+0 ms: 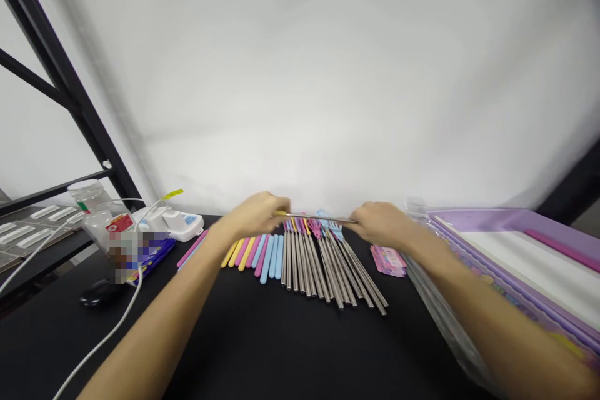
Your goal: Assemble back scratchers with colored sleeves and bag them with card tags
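A thin metal rod (323, 219) with a yellow end spans level between my two hands, above the black table. My left hand (260, 209) is closed around its yellow end. My right hand (379, 219) grips the other end, fingers wrapped. Just below lies a fanned row of silver metal rods (312, 262) with pink, blue, purple and yellow heads, some claw-shaped like back scratchers. Left of them sits a row of coloured plastic handles (267, 259) in blue, pink and yellow, partly hidden behind my left forearm.
Small pink cards (389, 260) lie stacked near my right wrist. A purple printed box (492, 219) and clear plastic bags (440, 312) fill the right side. At left are a plastic jar (96, 212), a power strip (187, 225), a white cable (124, 319) and a black mouse (100, 294).
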The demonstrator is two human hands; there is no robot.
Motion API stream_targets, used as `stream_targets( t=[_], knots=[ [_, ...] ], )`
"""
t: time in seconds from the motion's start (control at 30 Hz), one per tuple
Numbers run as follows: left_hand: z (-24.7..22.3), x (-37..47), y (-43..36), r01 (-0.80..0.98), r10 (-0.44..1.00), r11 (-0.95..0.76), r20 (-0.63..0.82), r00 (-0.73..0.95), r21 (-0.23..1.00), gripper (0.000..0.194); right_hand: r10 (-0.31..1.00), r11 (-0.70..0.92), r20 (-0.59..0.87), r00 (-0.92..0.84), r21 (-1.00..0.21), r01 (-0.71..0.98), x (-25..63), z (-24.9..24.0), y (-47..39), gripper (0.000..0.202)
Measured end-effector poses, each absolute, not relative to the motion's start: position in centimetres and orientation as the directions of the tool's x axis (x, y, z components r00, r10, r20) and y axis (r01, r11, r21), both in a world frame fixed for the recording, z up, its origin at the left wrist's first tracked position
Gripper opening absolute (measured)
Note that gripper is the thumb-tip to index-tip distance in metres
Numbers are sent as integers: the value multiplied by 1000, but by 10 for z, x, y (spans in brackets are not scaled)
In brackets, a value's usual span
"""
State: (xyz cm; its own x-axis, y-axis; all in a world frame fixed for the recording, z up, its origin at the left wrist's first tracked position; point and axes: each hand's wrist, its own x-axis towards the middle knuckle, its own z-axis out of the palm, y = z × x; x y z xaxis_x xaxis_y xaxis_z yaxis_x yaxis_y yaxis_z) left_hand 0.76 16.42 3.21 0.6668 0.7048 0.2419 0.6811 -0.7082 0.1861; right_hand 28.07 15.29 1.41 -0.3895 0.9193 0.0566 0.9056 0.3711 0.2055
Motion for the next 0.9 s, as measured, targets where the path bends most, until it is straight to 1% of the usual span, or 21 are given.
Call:
stream_targets(
  t=[0.07,0.1,0.13,0.17,0.23,0.27,0.3,0.4,0.47,0.57,0.6,0.67,0.77,0.83,0.9],
  knots=[
    [37,1,166,716,747,-664,223,626,215,16,943,313,52,-330,209,927,286,15,154,60],
    [38,2,166,708,744,-668,224,630,229,17,931,333,75,-356,221,917,283,15,153,57],
    [38,4,166,693,733,-681,221,644,238,18,903,385,111,-415,220,896,278,15,152,48],
    [39,7,165,676,718,-696,223,659,244,18,873,420,180,-453,192,887,271,15,151,41],
    [39,12,163,650,695,-718,227,682,247,15,863,449,251,-439,19,893,256,14,148,36],
    [40,12,163,646,693,-720,227,684,252,12,866,442,271,-420,-23,897,252,13,148,34],
    [40,9,164,648,699,-714,217,682,265,10,875,426,275,-398,-44,904,251,12,149,36],
    [40,0,166,688,746,-658,142,651,305,7,894,376,259,-366,11,927,258,11,152,51],
    [36,2,165,712,758,-647,130,639,273,6,890,390,250,-381,16,921,264,11,153,52],
    [28,22,159,671,696,-717,209,686,187,26,845,479,262,-465,12,878,266,13,153,49],
    [26,28,158,658,677,-735,237,697,164,27,830,503,268,-489,17,864,266,14,153,48],
    [26,33,157,653,669,-741,266,694,159,23,819,516,281,-501,24,856,271,17,156,50],
    [32,19,163,701,724,-687,256,640,190,20,857,458,270,-438,-13,889,287,20,162,58],
    [35,9,166,741,751,-653,262,606,156,22,881,425,236,-410,-16,905,292,22,164,62],
    [35,9,167,752,743,-651,289,604,103,24,873,450,220,-436,-16,893,287,21,163,61]
  ],
)
